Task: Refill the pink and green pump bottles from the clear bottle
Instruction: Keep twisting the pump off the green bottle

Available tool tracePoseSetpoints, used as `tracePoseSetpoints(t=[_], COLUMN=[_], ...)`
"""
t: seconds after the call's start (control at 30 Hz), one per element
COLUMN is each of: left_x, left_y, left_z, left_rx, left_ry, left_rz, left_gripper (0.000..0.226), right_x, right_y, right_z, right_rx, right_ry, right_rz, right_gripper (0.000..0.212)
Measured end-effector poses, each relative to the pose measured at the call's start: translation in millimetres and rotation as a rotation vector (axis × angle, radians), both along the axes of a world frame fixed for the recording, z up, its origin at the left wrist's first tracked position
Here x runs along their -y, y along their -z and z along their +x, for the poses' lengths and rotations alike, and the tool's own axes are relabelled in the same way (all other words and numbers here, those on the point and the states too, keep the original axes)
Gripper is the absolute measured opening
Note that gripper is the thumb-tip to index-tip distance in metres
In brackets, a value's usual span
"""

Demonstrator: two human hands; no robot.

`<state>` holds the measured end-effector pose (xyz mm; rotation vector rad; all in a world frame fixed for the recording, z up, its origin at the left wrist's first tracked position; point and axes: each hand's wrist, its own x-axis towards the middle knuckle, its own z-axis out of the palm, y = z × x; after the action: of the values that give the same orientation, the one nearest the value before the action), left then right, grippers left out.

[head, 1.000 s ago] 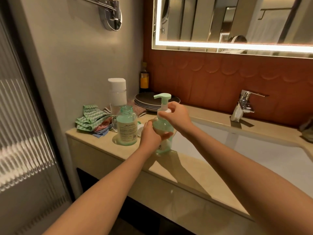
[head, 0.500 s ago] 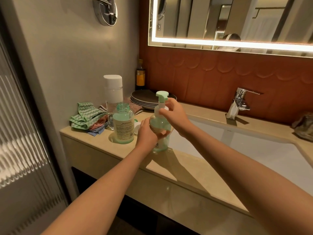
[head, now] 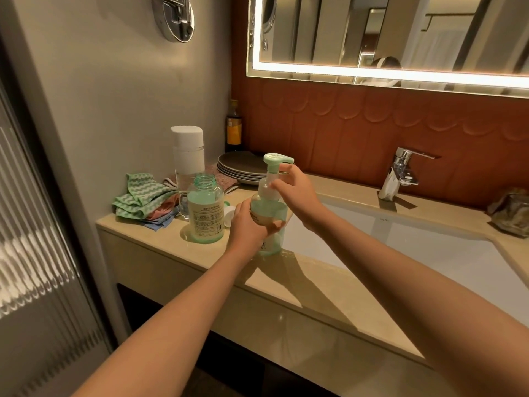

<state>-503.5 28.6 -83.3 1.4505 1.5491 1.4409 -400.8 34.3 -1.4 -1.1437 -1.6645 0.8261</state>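
The green pump bottle stands on the beige counter beside the sink. My left hand grips its body from the left. My right hand pinches the collar under the green pump head. Left of it stands the clear bottle with greenish liquid, its mouth open. A white cap lies between the two bottles. No pink bottle is in view.
A tall white-capped clear bottle stands behind the clear bottle. Folded cloths lie at the counter's left end. Stacked dark plates and an amber bottle sit at the back. The white basin and chrome tap lie to the right.
My right hand has shifted its fingers round the pump collar. The left hand keeps its hold on the bottle body, and the bottle stays put.
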Motion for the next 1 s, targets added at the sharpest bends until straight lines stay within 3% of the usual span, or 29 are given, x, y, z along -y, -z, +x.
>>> tracePoseSetpoints(t=[0.17,0.3,0.43,0.67,0.87,1.0], left_x=[0.2,-1.6,0.3,0.5,1.6,3.0], left_y=[-0.6,0.8,0.5,0.2,-0.3,-1.1], left_z=[0.5,-0.4,1.1,-0.4,1.6,0.6], left_rx=[0.032,0.021,0.137,0.019,0.173,0.026], left_ry=[0.013,0.01,0.027,0.011,0.046,0.013], left_rz=[-0.008,0.002,-0.03,-0.012,-0.039,-0.013], left_gripper=[0.073,0.072,0.073,0.074,0.073,0.074], right_x=[-2.5,0.3,4.3,-2.7,2.0,-2.4], right_y=[0.4,0.3,4.2,4.2,3.2,2.8], right_z=[-6.8,-7.5,-5.9,-7.5,-5.9,-7.4], right_rx=[0.123,0.044,0.028,0.153,0.082,0.12], right_ry=[0.124,0.096,-0.003,0.163,-0.013,0.11], right_rz=[0.086,0.044,0.052,0.135,0.081,0.125], right_gripper=[0.069,0.059,0.05,0.054,0.045,0.057])
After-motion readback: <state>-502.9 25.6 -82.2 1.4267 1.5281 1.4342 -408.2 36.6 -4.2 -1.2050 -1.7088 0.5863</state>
